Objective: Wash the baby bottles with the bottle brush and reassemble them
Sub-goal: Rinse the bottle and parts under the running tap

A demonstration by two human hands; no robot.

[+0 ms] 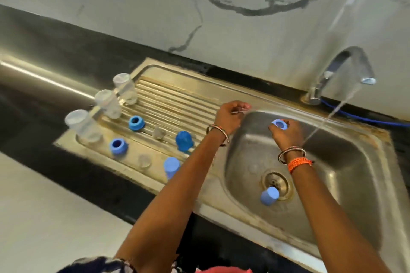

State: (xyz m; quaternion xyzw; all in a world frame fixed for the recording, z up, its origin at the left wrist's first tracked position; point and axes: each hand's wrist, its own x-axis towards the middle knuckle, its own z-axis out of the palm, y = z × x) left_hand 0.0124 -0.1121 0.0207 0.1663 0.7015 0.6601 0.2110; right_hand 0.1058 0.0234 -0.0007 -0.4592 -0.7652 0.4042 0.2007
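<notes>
My right hand (pixel 286 132) grips a blue collar (pixel 279 123) over the sink basin (pixel 346 162); my left hand (pixel 230 115) pinches something small and clear. Three bottles (pixel 106 104) stand at the drainboard's left edge with loose parts; reassembly remains.

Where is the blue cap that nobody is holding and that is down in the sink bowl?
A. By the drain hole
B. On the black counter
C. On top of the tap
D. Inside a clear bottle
A: the blue cap lies at the bottom of the sink, against the drain, with no hand on it.
</notes>
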